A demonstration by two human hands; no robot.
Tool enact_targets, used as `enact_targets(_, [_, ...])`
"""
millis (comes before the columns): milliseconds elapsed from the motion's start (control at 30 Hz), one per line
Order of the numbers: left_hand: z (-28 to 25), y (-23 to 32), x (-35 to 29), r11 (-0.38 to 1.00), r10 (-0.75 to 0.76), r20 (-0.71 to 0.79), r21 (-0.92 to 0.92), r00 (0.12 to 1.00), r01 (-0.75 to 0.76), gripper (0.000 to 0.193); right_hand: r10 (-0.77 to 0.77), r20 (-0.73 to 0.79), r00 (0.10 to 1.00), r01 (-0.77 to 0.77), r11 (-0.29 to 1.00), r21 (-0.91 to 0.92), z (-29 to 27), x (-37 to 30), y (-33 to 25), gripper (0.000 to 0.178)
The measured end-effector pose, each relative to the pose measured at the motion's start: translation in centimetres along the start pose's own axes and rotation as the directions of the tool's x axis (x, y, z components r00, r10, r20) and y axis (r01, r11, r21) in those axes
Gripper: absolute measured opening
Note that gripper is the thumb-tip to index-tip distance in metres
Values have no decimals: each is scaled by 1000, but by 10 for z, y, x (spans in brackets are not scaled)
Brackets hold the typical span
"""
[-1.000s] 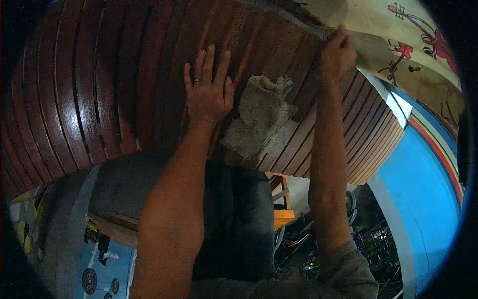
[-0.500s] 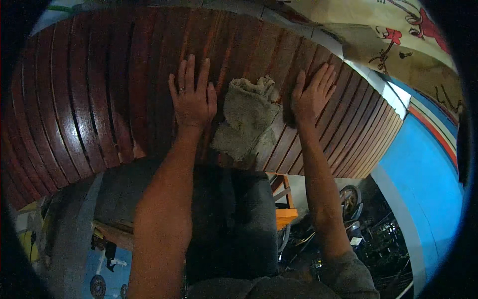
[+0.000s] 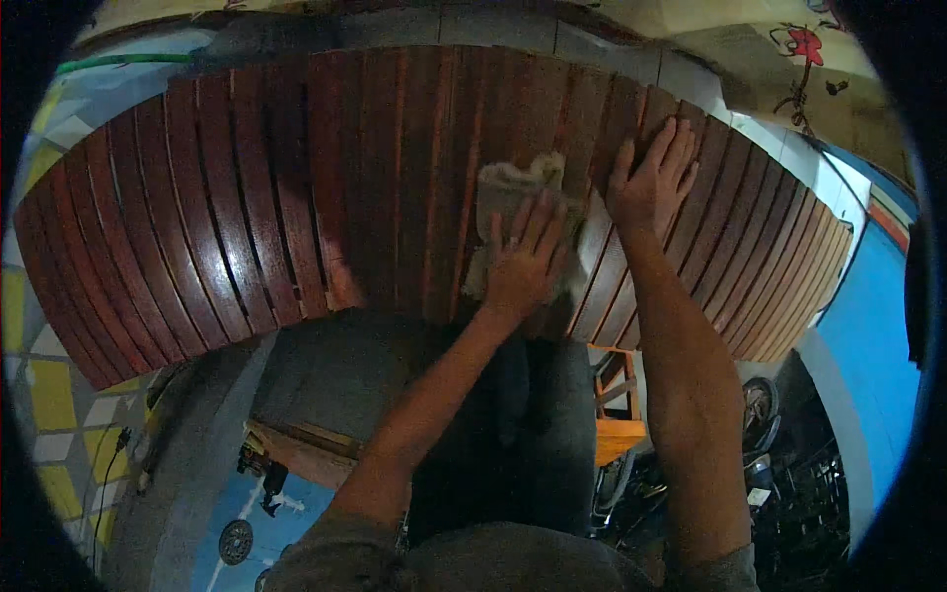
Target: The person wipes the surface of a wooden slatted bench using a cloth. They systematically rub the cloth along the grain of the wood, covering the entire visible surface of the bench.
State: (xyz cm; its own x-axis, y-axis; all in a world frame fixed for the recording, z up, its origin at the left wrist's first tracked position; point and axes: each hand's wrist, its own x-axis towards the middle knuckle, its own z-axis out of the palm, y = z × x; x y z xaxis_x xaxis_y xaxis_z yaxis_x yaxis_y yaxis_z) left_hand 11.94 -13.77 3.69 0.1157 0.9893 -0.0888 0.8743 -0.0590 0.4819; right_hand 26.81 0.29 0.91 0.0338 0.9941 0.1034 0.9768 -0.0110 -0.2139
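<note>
Laying my left grip (image 3: 525, 259) flat over a pale, rumpled cloth (image 3: 515, 178), I am stretching its fingers out open and slightly apart. My right grip (image 3: 651, 183) is resting open just beyond the cloth's right side, its thumb standing away from the fingers. Beneath both, a slatted wooden panel (image 3: 380, 197) is spanning the view, and the cloth is lying on it a little right of the middle. Toward the left, the panel is shining reddish brown; toward the far right, it is looking paler. Below its lower edge, an orange wooden stand (image 3: 619, 440) is showing, and a wheel (image 3: 760, 403) is standing farther right. Yellowish printed fabric (image 3: 760, 84) is hanging at the upper right, above a blue wall (image 3: 873, 306). At the far left, a black cable (image 3: 111, 456) is trailing over a tiled floor (image 3: 51, 395).
</note>
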Motion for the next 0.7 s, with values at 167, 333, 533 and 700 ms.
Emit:
enact_targets(167, [-6, -40, 123, 990, -58, -242, 108, 968, 86, 65, -5, 22, 1000, 5, 1000, -27, -1, -1, 6, 69])
enact_targets(333, [-29, -54, 165, 984, -19, -313, 163, 950, 74, 62, -41, -27, 999, 40, 999, -22, 4, 0, 4, 69])
enact_targets(533, [1, -25, -54, 979, -158, 72, 142, 985, 146, 59, 0, -24, 1000, 0, 1000, -9, 3, -2, 17, 70])
enact_targets(700, [10, -23, -177, 972, -208, 151, 143, 966, 187, 58, -4, -44, 999, 7, 998, 65, 7, -1, 3, 70])
